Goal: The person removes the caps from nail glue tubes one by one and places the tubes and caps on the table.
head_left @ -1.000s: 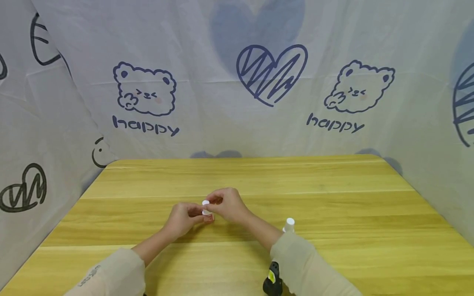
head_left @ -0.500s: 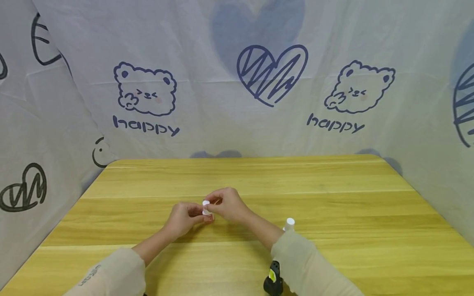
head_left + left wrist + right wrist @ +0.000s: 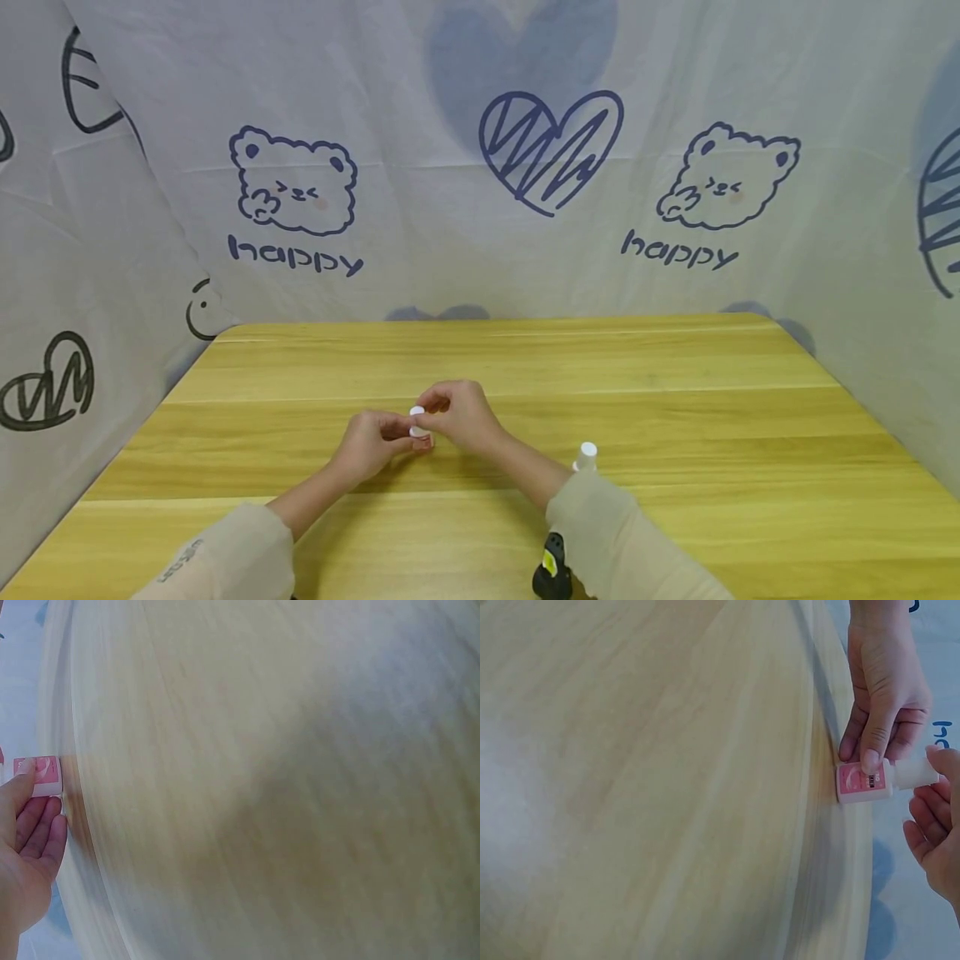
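Observation:
A small bottle (image 3: 864,782) with a pink label and white cap (image 3: 915,772) stands upright on the wooden table. My left hand (image 3: 367,446) grips its body between thumb and fingers; the left wrist view shows the thumb on the pink label (image 3: 48,769). My right hand (image 3: 465,419) pinches the white cap (image 3: 417,411) from the right side. In the right wrist view the left hand (image 3: 889,690) is on the body and the right hand (image 3: 941,825) on the cap. The fingers partly cover the bottle in the head view.
A second white-capped bottle (image 3: 587,456) stands beside my right forearm, its lower part hidden by the sleeve. A black object with a yellow patch (image 3: 552,568) lies near the front, next to the right sleeve. Printed cloth (image 3: 420,242) hangs behind the table (image 3: 675,358).

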Available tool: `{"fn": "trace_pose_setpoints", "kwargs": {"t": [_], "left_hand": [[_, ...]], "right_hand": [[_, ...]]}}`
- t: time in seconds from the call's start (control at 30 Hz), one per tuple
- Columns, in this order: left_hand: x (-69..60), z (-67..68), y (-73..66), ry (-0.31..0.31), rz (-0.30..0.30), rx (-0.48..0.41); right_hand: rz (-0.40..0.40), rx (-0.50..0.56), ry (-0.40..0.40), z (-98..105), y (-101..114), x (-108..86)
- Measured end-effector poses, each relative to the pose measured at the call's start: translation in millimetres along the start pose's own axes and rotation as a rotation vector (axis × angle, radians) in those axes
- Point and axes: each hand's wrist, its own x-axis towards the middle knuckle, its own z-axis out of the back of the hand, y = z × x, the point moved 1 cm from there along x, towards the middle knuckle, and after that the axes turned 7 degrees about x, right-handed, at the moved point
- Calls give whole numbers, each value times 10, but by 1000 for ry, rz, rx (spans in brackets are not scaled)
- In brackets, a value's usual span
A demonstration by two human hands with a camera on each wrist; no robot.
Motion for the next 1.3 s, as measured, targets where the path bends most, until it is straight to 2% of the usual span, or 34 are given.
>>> {"fn": "trace_pose_setpoints", "kwargs": {"t": [0.27, 0.73, 0.87, 0.97, 1.3], "left_hand": [[-2, 5, -3, 3, 7, 1], [-3, 5, -8, 7, -21, 3], [-5, 7, -5, 11, -23, -4], [-5, 6, -1, 9, -20, -4], [-7, -1, 2, 4, -14, -12]], "right_hand": [[-12, -6, 41, 28, 46, 18], [-42, -5, 123, 52, 63, 35], [-11, -2, 134, 67, 76, 25], [9, 2, 124, 69, 76, 23], [9, -15, 5, 14, 17, 5]]}}
